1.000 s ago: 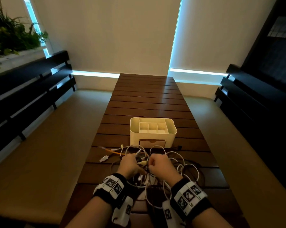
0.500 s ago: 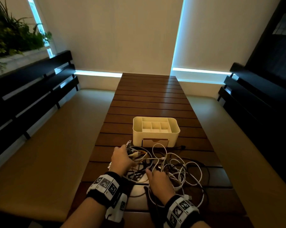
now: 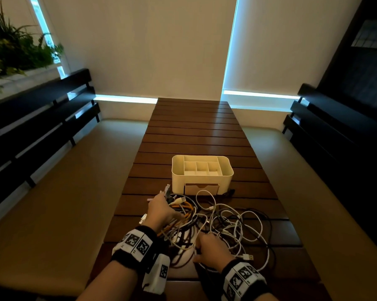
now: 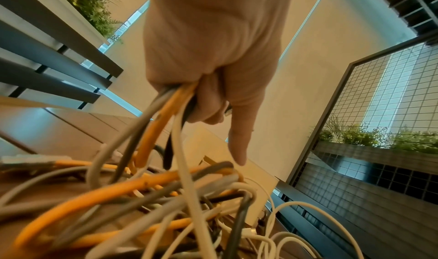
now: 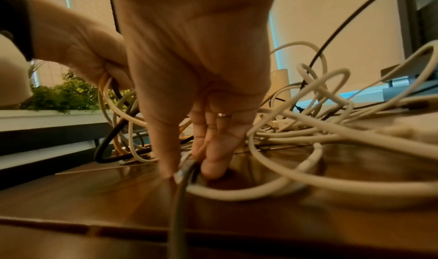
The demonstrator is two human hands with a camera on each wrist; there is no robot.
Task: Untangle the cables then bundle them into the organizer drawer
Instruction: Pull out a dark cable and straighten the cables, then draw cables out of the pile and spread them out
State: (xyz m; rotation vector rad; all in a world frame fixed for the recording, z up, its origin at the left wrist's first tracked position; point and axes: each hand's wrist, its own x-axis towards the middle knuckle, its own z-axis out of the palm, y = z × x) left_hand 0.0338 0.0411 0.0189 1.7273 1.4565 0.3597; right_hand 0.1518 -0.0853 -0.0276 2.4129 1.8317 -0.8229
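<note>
A tangle of white, grey, black and orange cables (image 3: 226,224) lies on the wooden slatted table (image 3: 194,131), just in front of the cream organizer (image 3: 226,170). The organizer's drawer (image 3: 201,189) faces me and looks closed. My left hand (image 3: 161,210) grips a bunch of orange, grey and white cables (image 4: 166,117) at the tangle's left side and holds it a little above the table; the index finger points out. My right hand (image 3: 211,249) is at the near side, with thumb and fingertips (image 5: 213,167) pinching a grey cable (image 5: 180,197) against the tabletop.
Cushioned benches (image 3: 53,192) with dark slatted backs run along both sides of the table. A planter with green plants (image 3: 11,51) stands at the far left. A loose USB plug (image 3: 247,256) lies to the right of my right hand.
My hands have drawn apart: the left went forward and left with its cable bunch, and the right pulled back toward the near edge. The tangle has spread out on the table.
</note>
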